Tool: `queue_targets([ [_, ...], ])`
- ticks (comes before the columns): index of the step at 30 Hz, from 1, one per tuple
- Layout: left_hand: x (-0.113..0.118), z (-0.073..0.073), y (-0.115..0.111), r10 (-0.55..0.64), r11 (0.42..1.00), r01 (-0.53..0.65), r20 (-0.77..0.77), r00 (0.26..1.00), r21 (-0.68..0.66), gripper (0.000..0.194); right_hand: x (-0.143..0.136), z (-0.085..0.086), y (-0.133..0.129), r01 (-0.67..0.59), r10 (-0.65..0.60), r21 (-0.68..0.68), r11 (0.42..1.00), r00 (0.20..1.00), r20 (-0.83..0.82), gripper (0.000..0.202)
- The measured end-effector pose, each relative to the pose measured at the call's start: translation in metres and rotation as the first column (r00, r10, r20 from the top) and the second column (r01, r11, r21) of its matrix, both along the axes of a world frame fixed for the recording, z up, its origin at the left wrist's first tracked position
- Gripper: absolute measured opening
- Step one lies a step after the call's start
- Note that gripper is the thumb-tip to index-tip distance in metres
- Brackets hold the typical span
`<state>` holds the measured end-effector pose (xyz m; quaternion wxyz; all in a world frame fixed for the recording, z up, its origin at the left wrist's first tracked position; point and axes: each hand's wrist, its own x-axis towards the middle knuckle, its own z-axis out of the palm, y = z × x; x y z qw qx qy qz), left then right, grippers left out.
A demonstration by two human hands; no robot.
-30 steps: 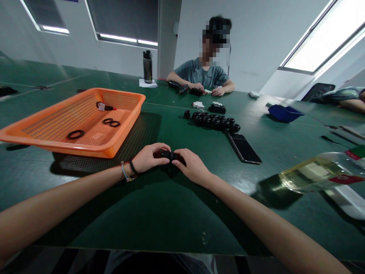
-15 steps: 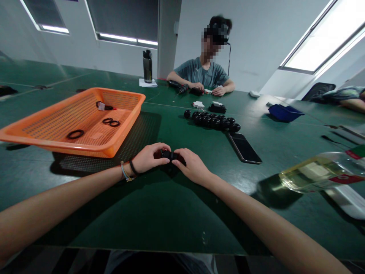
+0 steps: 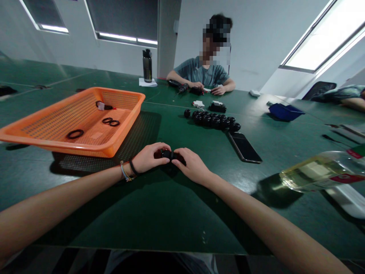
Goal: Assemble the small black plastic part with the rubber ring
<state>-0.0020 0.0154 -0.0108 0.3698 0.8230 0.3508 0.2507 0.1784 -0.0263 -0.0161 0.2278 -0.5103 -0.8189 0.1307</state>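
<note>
Piece (image 3: 166, 153): black, small, between both hands; whether it touches the table (image 3: 182, 217), I cannot tell.
Left hand (image 3: 146, 158): pinches one end.
Right hand (image 3: 192, 163): pinches the other end, perhaps for steadiness.
Basket (image 3: 85, 149): left of the grip; its walls probably keep the rings (image 3: 110, 121) together.
Balls (image 3: 214, 121): beyond the grip, rightward, grouped, maybe against rolling.
Surface: green, glossy.
Room: pale wall (image 3: 253, 42) beyond.

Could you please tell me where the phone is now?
In the head view, the phone lies on the green table right of centre, to the right of the right hand and beside the black balls.
</note>
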Motion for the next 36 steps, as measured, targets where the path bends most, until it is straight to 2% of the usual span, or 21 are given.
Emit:
queue_targets([
  [36, 0.0010, -0.0002, 0.0007, -0.036, 0.995, 0.039, -0.036, 0.999, 0.096, 0.028, -0.0001, 0.0008, 0.0002, -0.002, 0.002, -0.010, 1.000, 1.000, 0.021, 0.020],
])
